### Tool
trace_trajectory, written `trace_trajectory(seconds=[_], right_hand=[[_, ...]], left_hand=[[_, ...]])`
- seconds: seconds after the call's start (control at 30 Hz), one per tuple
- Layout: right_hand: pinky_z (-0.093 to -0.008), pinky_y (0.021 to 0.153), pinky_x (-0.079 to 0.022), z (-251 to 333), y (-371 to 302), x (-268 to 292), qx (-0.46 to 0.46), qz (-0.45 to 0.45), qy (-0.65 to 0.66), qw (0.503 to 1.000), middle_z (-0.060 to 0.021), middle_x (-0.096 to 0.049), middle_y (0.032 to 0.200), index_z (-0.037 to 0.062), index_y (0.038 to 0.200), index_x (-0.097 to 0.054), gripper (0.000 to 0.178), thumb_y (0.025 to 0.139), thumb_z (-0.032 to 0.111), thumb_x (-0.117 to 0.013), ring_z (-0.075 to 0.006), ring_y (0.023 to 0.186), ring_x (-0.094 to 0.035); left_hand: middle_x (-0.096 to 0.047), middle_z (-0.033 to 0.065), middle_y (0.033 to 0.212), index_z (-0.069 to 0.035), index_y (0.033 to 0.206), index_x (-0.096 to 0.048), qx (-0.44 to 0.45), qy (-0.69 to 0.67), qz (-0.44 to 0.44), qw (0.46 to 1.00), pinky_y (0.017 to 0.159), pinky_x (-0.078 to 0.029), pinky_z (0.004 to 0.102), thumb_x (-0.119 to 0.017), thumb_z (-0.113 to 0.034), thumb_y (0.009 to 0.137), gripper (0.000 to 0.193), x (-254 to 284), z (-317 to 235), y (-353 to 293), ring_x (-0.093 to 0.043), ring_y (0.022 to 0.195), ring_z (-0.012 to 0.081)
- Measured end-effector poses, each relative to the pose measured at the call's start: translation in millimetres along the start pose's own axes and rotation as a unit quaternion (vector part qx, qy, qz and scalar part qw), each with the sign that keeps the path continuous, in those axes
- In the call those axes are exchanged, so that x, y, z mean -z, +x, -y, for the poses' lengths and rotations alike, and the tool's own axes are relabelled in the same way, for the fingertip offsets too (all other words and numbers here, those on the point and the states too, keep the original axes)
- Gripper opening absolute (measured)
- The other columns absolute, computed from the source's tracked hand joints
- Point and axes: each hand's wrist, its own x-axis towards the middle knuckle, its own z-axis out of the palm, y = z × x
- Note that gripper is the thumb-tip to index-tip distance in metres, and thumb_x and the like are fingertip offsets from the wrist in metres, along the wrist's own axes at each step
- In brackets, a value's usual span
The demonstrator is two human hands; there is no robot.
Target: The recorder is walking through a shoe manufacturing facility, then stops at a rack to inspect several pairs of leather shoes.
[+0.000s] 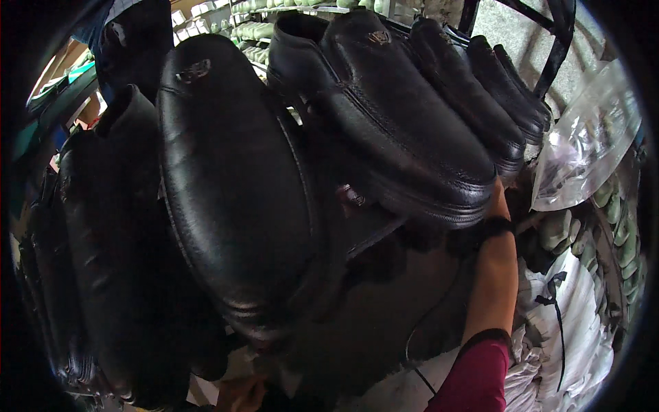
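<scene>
Right of the foremost black shoe (233, 165), showing a right hand (500, 198) mostly hidden behind a second shoe (412, 123), then a clear plastic bag (580, 154); cannot tell the hands' grip.

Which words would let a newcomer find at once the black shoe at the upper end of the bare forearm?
Start from the bare right forearm rising from a maroon sleeve. Follow it up past the dark wristband to the black shoe whose toe lies where the arm disappears. Its gold-coloured ornament sets it apart from the larger-looking shoe at its left, with its greyish emblem.
</scene>
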Motion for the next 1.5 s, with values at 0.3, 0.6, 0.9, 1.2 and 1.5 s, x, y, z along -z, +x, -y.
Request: trace_trajectory(seconds=[0.3,0.6,0.9,1.2,1.5], right_hand=[[-0.0349,0.086,-0.041,-4,0,10,-0.021,0.020,0.101,0.994,-0.0155,-0.054,0.114,0.0010,0.118,-0.050,0.041,0.085,0.024,-0.051,-0.0270,0.104,-0.053],[-0.0350,0.088,-0.039,8,-5,17,-0.033,0.033,0.181,0.982,-0.0142,-0.052,0.118,0.0007,0.120,-0.048,0.042,0.087,0.027,-0.049,-0.0262,0.107,-0.051],[-0.0350,0.091,-0.038,24,-27,14,-0.060,0.047,0.279,0.957,-0.0129,-0.050,0.121,0.0005,0.122,-0.047,0.044,0.089,0.030,-0.046,-0.0255,0.110,-0.049],[-0.0351,0.094,-0.036,42,-50,8,-0.080,0.047,0.344,0.935,-0.0117,-0.048,0.124,0.0002,0.123,-0.046,0.046,0.091,0.033,-0.043,-0.0247,0.113,-0.047],[-0.0348,0.097,-0.035,51,-54,9,-0.054,0.050,0.300,0.951,-0.0102,-0.046,0.128,-0.0003,0.126,-0.043,0.049,0.093,0.037,-0.039,-0.0239,0.116,-0.044]], left_hand=[[-0.055,0.0086,0.060,-0.001,0.109,-0.054,0.035,-0.029,0.012,0.999,0.039,-0.041,0.0265,-0.054,-0.014,0.083,0.030,-17,-3,9,-0.048,0.040,0.0159],[-0.052,0.0086,0.058,0.000,0.113,-0.051,0.065,-0.074,0.017,0.995,0.036,-0.039,0.0262,-0.051,-0.016,0.085,0.032,-15,-3,7,-0.044,0.037,0.0157],[-0.049,0.0086,0.056,0.001,0.116,-0.048,0.196,-0.268,0.056,0.942,0.034,-0.037,0.0259,-0.048,-0.018,0.087,0.035,-11,10,-8,-0.041,0.035,0.0154],[-0.046,0.0086,0.054,0.003,0.119,-0.046,0.385,-0.599,0.153,0.685,0.031,-0.035,0.0255,-0.045,-0.021,0.090,0.038,-1,36,-20,-0.038,0.033,0.0151],[-0.052,0.0095,0.054,0.001,0.114,-0.051,0.310,-0.604,0.114,0.726,0.038,-0.044,0.0270,-0.041,-0.015,0.090,0.030,3,25,-9,-0.049,0.038,0.0157]])
